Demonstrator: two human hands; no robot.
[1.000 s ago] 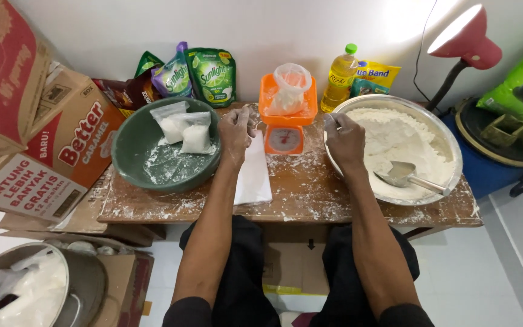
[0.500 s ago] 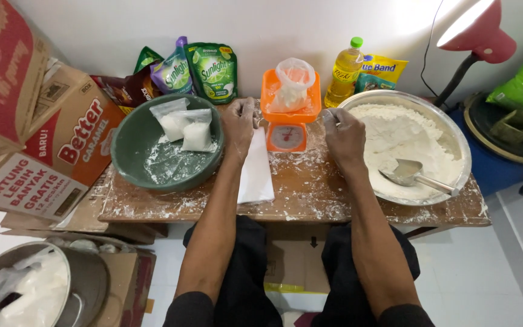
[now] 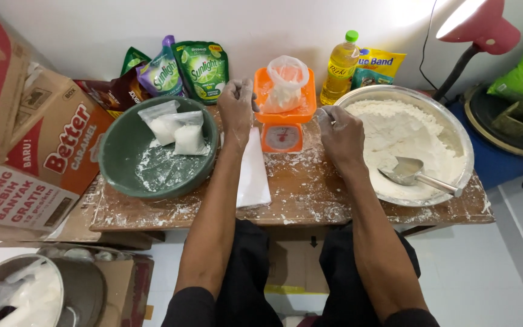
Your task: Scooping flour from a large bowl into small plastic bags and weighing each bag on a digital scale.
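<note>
Floury fingers point(image 3: 241, 91) beside crinkled plastic bag point(image 3: 286, 82)

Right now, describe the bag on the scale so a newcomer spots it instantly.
Find the wooden table, then the orange kitchen scale at its middle rear, between the left hand and right hand. In its tray sits a clear plastic bag of white powder, standing open-topped. Unlike the flat sealed bags in the green bowl, it stands upright and alone.
</note>
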